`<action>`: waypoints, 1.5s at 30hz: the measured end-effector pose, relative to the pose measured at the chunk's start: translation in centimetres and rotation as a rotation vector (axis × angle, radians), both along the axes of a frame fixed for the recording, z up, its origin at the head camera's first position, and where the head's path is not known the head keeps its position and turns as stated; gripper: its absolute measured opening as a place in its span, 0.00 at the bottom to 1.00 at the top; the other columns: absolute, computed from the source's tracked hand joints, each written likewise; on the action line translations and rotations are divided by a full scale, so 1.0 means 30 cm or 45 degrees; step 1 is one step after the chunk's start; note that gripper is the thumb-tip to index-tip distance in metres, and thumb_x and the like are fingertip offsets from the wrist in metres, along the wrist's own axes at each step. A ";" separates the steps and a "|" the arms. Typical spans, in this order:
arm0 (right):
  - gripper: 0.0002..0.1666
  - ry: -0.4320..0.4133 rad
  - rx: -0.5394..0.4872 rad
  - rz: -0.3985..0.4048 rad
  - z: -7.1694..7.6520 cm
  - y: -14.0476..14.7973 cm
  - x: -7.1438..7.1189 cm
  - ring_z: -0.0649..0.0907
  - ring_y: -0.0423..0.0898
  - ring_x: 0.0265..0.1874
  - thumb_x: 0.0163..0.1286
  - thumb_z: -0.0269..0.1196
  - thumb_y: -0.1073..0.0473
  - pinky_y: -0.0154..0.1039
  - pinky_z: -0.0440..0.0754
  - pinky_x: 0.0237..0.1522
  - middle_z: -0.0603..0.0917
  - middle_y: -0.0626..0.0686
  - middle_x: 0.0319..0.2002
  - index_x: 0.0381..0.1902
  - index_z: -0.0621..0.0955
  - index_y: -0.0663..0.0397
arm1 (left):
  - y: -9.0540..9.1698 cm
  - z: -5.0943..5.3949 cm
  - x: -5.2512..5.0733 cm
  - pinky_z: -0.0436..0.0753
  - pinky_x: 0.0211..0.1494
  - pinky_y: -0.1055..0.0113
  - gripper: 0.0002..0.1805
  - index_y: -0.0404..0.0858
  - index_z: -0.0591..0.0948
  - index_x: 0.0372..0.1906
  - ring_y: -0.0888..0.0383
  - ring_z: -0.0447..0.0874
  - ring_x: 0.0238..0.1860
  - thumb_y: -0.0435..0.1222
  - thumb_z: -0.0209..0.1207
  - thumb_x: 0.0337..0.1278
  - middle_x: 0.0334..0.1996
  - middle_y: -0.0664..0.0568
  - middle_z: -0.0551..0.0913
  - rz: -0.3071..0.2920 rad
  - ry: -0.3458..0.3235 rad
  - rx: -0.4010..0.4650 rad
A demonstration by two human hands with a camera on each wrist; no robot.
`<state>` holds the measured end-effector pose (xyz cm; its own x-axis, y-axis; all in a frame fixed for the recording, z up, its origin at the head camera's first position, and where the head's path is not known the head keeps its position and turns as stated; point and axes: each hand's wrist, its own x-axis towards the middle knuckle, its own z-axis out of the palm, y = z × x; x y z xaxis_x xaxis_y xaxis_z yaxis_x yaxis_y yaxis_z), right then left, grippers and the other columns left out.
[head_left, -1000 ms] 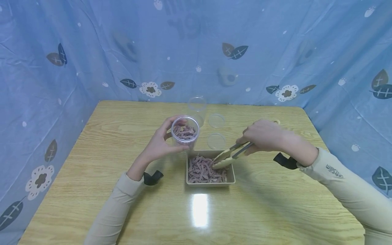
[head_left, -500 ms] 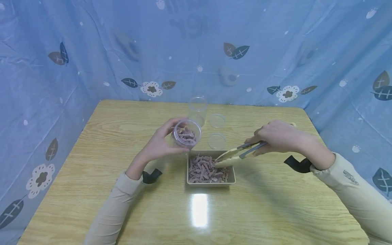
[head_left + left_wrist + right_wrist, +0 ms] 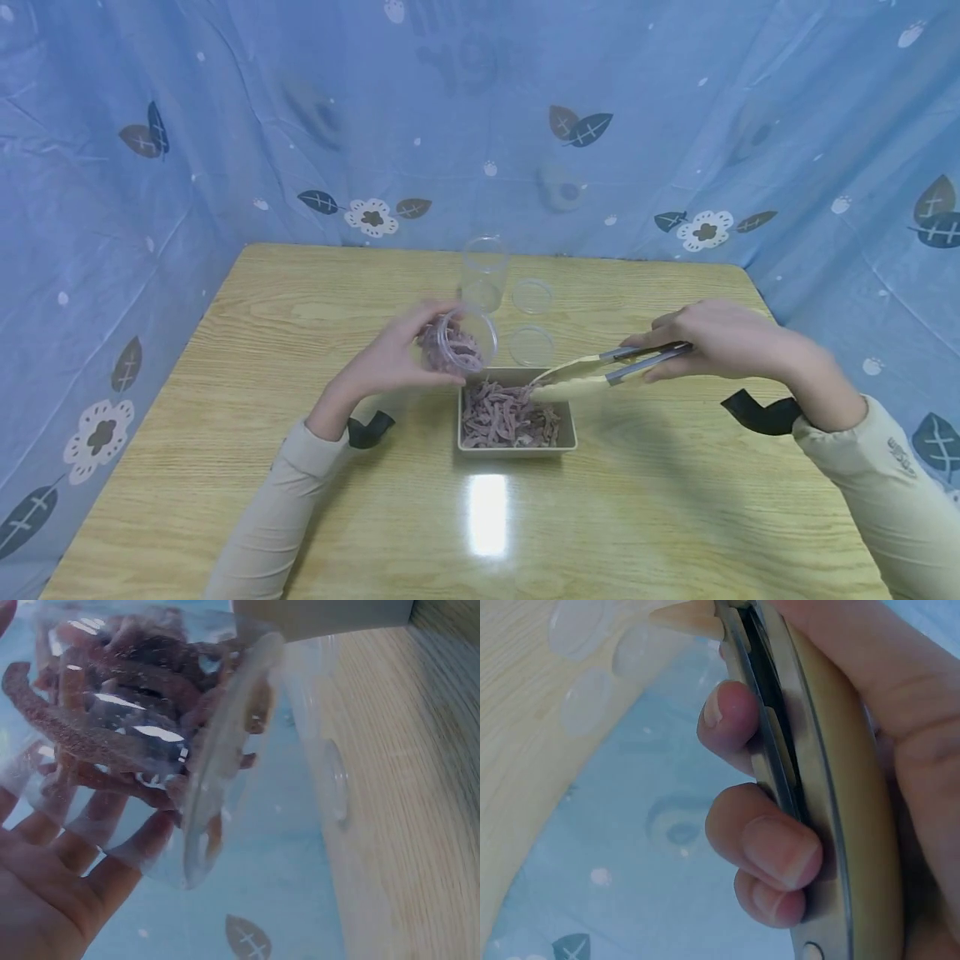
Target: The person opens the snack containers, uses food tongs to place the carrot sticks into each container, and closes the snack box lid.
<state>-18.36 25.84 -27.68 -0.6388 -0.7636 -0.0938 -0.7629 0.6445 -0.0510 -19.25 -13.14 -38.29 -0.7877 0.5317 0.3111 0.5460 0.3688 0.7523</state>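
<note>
My left hand (image 3: 386, 358) grips a clear plastic jar (image 3: 150, 742) from its left side. The jar is tilted, its open mouth facing right near the tray's back left corner. Purplish-brown dried strips (image 3: 97, 742) lie inside, some reaching the rim. Below stands a shallow rectangular tray (image 3: 517, 452) with a heap of similar strips (image 3: 501, 417). In my right hand (image 3: 723, 340) are metal tongs (image 3: 648, 364) with beige tips, the fingers curled round the handles in the right wrist view. The tong tips are over the tray's back right part, slightly blurred; whether they touch strips I cannot tell.
Behind the tray, another clear jar (image 3: 485, 271) stands upright. Two clear round lids (image 3: 532, 296) lie to its right, one nearer the tray. The wooden table (image 3: 300, 500) ends at a blue patterned curtain (image 3: 480, 125) at the back and sides.
The jar has tipped further to the right, its strips shifting toward the mouth, and the left hand has lowered slightly. The right hand has drawn the tongs to the right.
</note>
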 end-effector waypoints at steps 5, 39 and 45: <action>0.24 0.044 -0.124 0.032 0.009 0.027 0.011 0.68 0.25 0.18 0.55 0.66 0.42 0.25 0.64 0.18 0.80 0.30 0.32 0.51 0.81 0.37 | 0.007 -0.002 0.013 0.73 0.60 0.52 0.51 0.54 0.63 0.67 0.58 0.70 0.58 0.48 0.75 0.29 0.58 0.54 0.72 -0.056 0.023 -0.115; 0.29 0.527 -0.405 0.206 0.103 -0.128 0.040 0.66 0.27 0.14 0.53 0.64 0.36 0.24 0.57 0.11 0.75 0.32 0.25 0.51 0.81 0.40 | 0.054 0.070 0.072 0.69 0.64 0.53 0.49 0.55 0.64 0.65 0.58 0.70 0.59 0.48 0.75 0.30 0.60 0.57 0.71 0.022 -0.155 0.066; 0.35 0.502 -0.454 0.143 0.114 -0.047 0.046 0.65 0.25 0.16 0.47 0.70 0.42 0.21 0.58 0.14 0.74 0.32 0.30 0.55 0.79 0.44 | 0.029 0.046 0.041 0.73 0.61 0.58 0.46 0.43 0.62 0.63 0.54 0.72 0.58 0.30 0.73 0.34 0.57 0.48 0.71 -0.019 -0.203 0.384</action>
<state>-16.98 24.44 -24.26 -0.4860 -0.7696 0.4141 -0.8314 0.5532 0.0523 -18.01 -12.28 -36.90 -0.8320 0.4461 0.3299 0.4165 0.1094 0.9025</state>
